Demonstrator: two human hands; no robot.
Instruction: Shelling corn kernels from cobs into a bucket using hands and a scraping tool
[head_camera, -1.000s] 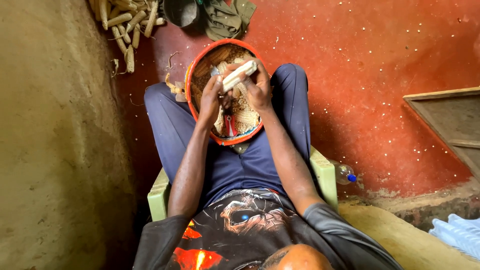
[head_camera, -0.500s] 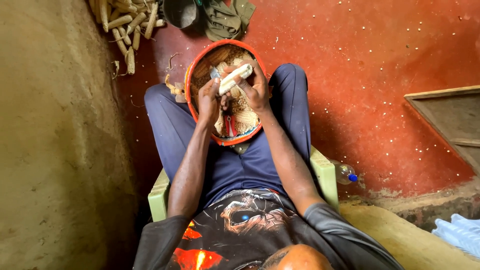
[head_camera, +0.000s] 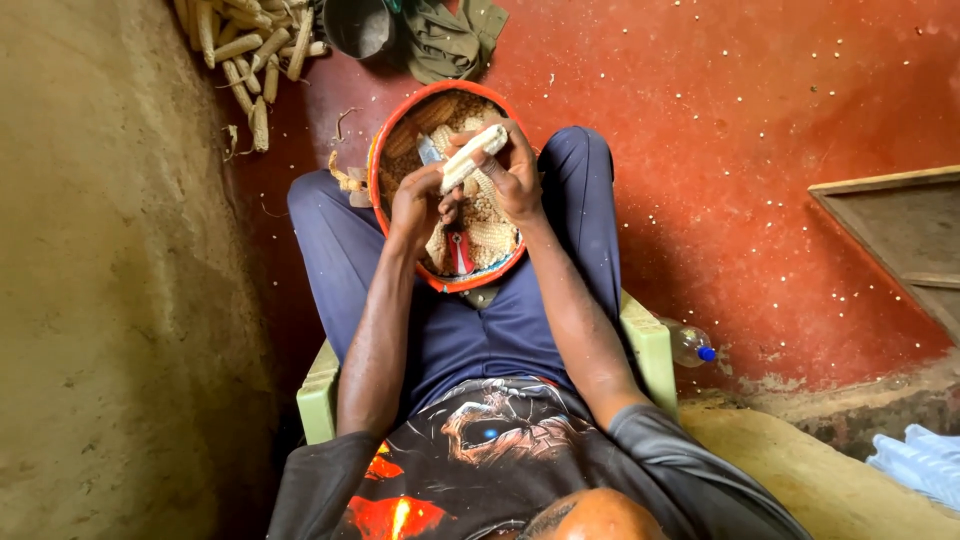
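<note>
I sit on a pale green chair with a round orange-rimmed basket on my lap, partly filled with loose maize kernels. Both hands hold one pale maize cob above the basket. My left hand grips its lower end. My right hand wraps the upper end, thumb pressed on the cob. A small red-handled object lies among the kernels.
A pile of bare cobs lies on the red floor at the upper left, by a dark pot and an olive cloth. A mud wall runs along the left. A plastic bottle lies beside the chair; a wooden frame stands right.
The cob has shifted slightly in my hands, tilting a little more toward the upper right. Both hands stay over the basket.
</note>
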